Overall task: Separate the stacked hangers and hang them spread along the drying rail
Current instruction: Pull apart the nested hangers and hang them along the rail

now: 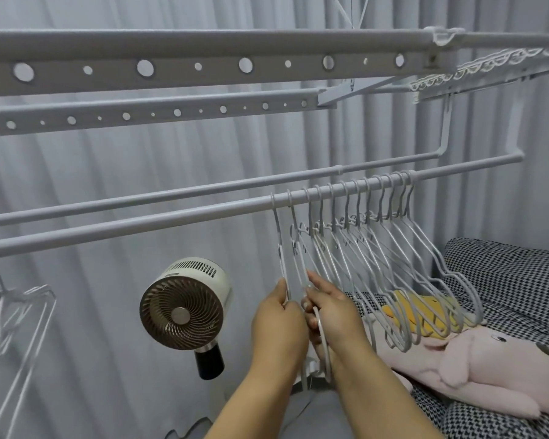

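Grey hangers (pixel 377 248) crowd the rail (pixel 140 229) up-right of you; your left hand (pixel 279 324) pinches the end hanger (pixel 281 248), your right hand (pixel 333 315) grips its neighbour (pixel 298 248); bare rail runs leftward.

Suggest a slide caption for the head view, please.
Both hands, left hand and right hand, grip hangers bunched on the drying rail.

- Drying rail (pixel 140 231): left end was cut off by the frame edge.
- Second cluster of hangers (pixel 10 312) at the rail's left end: cut by the left edge; count could not be told.
- Main row of hangers (pixel 377 248) toward the rail's right end: wires overlapped; individual frames could not be separated.
- Left hand (pixel 279 324) and right hand (pixel 333 315): fingertips hidden behind hanger wires and each other.
- Pink plush toy (pixel 476 372): partly hidden behind the hangers' lower ends.
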The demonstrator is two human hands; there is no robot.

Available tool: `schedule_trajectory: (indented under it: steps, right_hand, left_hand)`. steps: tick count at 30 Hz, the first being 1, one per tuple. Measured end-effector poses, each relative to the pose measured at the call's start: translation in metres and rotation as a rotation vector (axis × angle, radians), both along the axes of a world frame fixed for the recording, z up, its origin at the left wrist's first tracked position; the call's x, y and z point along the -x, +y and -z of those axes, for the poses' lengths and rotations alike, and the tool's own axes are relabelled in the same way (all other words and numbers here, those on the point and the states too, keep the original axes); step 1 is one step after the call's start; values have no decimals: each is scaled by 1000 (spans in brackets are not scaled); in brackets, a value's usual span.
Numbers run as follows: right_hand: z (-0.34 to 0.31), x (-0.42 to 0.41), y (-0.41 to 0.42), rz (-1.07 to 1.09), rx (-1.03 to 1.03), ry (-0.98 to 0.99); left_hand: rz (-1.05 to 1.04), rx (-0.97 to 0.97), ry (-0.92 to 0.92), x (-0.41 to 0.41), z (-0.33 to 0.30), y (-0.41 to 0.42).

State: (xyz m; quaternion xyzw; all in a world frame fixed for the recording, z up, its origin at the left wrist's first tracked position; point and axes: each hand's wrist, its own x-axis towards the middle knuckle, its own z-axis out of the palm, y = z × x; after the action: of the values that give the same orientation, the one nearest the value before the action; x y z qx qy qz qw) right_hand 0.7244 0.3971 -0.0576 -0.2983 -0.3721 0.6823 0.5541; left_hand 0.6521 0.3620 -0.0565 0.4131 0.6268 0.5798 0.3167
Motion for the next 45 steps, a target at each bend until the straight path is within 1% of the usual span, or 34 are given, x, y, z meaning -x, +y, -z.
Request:
schedule_trajectory:
  steps: [14,22,28,33,36,39,45]
  right_hand:
    - [3,1,4,2,-7,-23]
    - [4,0,4,0,-38,-84]
    - [5,1,2,52,-51,-138]
    - [4,1,-2,92,-109,-294]
    - [7,2,0,116,-125,-358]
    - [9,3,-1,161,-164,-474]
    - [-2,-3,-23,264,-275,-692]
  left_hand:
    - [2,-3,12,1,-1,0]
    - [8,-12,4,2,-2,-4]
    - [17,-29,-13,0,-4,-10]
    - [-14,-10,-13,0,-6,-12]
    - [-25,12,48,2,-5,-13]
    - [-36,31,77,2,-5,-15]
    - [-15,39,-13,-1,-9,-27]
